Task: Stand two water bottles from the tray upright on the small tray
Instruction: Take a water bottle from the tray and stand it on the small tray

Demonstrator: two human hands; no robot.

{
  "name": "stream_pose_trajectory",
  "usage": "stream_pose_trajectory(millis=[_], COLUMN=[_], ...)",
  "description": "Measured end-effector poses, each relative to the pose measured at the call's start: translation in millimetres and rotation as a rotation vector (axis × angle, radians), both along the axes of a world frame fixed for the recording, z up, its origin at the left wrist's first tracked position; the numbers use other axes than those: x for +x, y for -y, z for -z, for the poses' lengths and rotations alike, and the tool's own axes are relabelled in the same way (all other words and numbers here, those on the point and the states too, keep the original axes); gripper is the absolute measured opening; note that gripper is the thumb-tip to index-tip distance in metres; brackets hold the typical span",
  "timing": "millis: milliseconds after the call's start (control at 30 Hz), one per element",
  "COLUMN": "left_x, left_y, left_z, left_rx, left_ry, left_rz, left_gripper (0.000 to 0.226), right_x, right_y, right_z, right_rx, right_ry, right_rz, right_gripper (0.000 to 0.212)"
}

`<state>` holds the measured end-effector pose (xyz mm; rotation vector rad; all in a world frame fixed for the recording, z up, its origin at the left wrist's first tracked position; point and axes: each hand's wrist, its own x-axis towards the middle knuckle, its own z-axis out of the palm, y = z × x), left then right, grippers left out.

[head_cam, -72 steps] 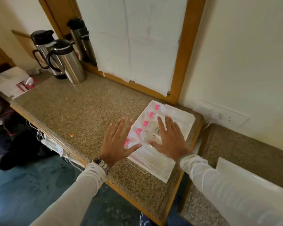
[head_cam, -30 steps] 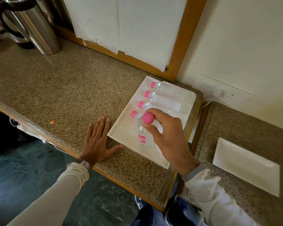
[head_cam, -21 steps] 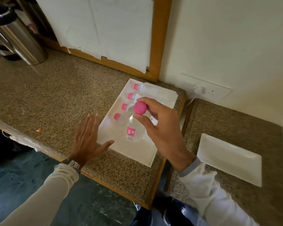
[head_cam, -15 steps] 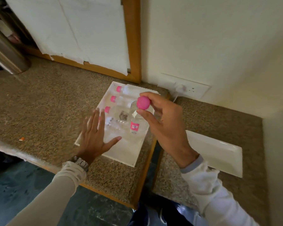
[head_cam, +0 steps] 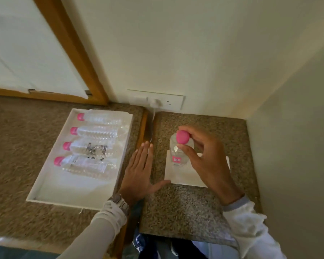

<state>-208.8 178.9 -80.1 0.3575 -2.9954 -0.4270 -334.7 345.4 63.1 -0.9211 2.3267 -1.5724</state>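
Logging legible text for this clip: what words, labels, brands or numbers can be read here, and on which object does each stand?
None can be read.
Held bottle in the right hand: pink label with white marks, too small to read.
Third lying bottle on the large tray: dark print, blurred.
Nearest lying bottle: faint print, blurred.
Wall socket plate: no text visible.

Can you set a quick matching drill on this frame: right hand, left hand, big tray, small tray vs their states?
Things:
1. right hand
2. left hand
3. large tray
4. small tray

States:
A. holds four bottles lying on their sides
B. flat and open, fingers spread, holding nothing
C. pinching the pink cap of an upright bottle
D. has one upright bottle over it

Pairs: 1-C, 2-B, 3-A, 4-D
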Motion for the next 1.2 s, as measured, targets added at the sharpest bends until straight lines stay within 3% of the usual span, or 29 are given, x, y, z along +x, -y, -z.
stream_pose_trajectory(millis=[400, 1033, 1200], left_x=[-13.0, -13.7, -11.2], left_y=[-27.3, -37.6, -38.0], left_z=[53.3, 67.0, 55.2], left_rx=[0.078, 0.151, 0.099], left_ry=[0.153, 0.127, 0.138], left_rz=[0.078, 0.045, 0.042], left_gripper=[0.128, 0.125, 0.124], right_x=[-2.7, 2.8, 0.5], right_y=[-26.6, -34.5, -33.2], right_z=[50.9, 50.6, 34.5], right_rx=[0.074, 0.121, 0.242], right_ry=[0.092, 0.053, 0.0], right_rz=[-0.014, -0.008, -0.039], right_gripper=[0.038, 0.03, 0.05])
